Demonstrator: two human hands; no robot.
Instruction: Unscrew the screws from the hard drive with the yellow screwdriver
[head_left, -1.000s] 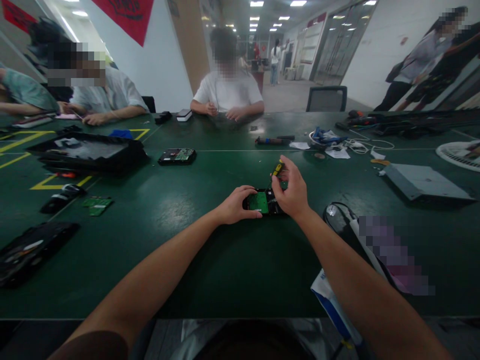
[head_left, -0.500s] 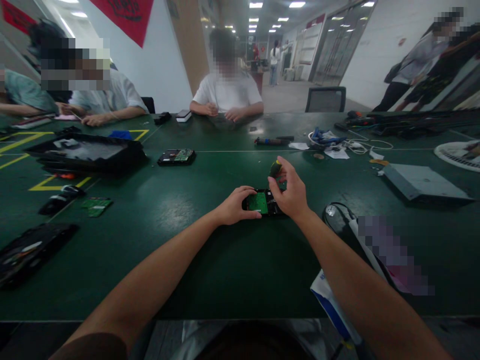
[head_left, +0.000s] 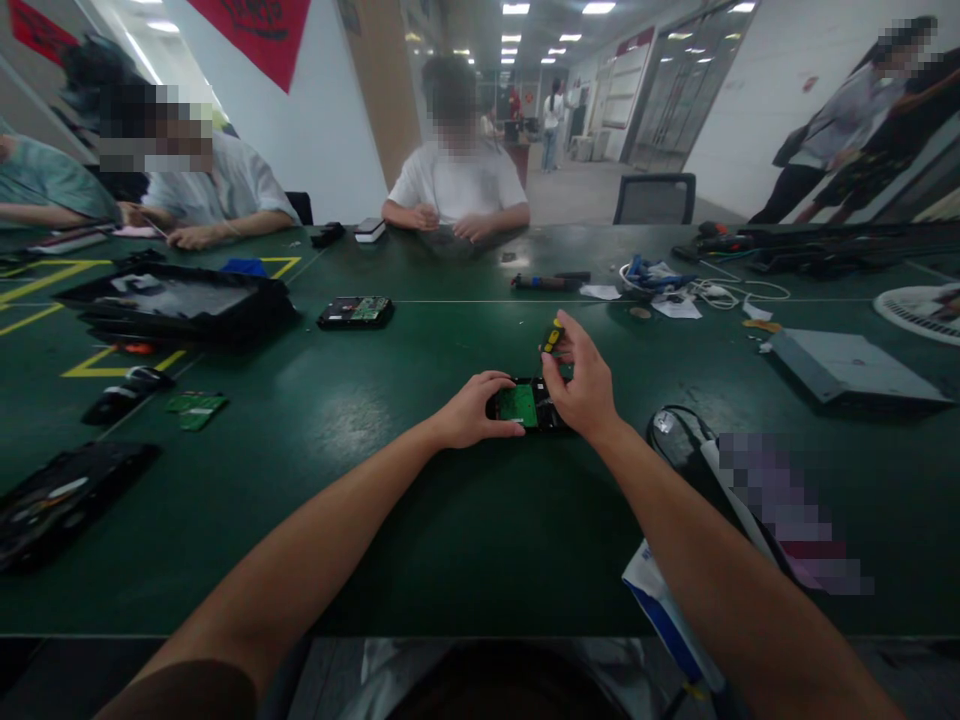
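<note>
Clamping a black device (head_left: pixel 517 405) with left hand (head_left: pixel 472 411)
Right hand (head_left: pixel 586 380) grips the screwdriver (head_left: pixel 553 337), best kept square; tip unclear.

White walls (head_left: pixel 750 130) flank the room; red banners (head_left: pixel 262 38) hang at left; ceiling lights (head_left: pixel 598 8) are lit; glass doors (head_left: pixel 666 95) stand at right rear; a mesh-backed chair (head_left: pixel 655 202) stands behind the green table (head_left: pixel 397 540); the floor (head_left: pixel 574 192) is grey

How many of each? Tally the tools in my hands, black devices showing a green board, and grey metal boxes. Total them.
Yellow-and-black tool: 1
Black devices with green board: 2 (near device, far device)
Grey metal box: 1
Total: 4
</note>
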